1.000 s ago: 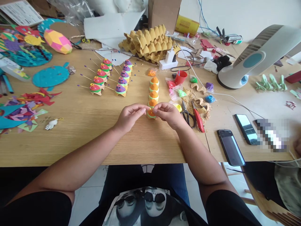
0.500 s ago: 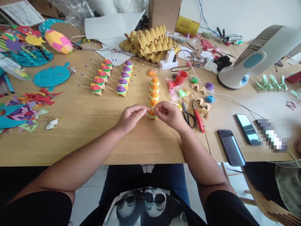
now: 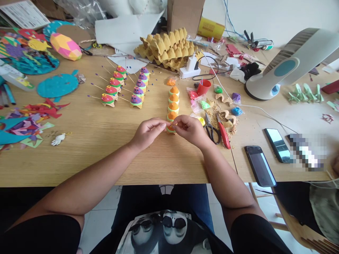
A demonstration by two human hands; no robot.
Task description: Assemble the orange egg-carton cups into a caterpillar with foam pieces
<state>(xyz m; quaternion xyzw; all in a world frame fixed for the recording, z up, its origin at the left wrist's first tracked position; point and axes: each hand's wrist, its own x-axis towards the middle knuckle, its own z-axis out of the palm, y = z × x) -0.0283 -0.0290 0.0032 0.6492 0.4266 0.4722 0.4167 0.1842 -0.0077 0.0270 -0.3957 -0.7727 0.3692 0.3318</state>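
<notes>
My left hand and my right hand meet at the middle of the wooden table, fingertips pinched together over a small orange egg-carton cup with a green band. What the fingertips pinch is too small to name. That cup is the nearest of a row of orange cups running away from me. Left of them stand two rows of cups topped red and purple, with thin sticks poking out.
Scissors and a red-handled cutter lie right of my hands, by small bags of coloured clay. Two phones and a fan are further right. Yellow egg cartons sit behind; paper scraps lie left.
My fingertips have closed in slightly over the nearest orange cup, covering more of its top. Nothing else has moved.
</notes>
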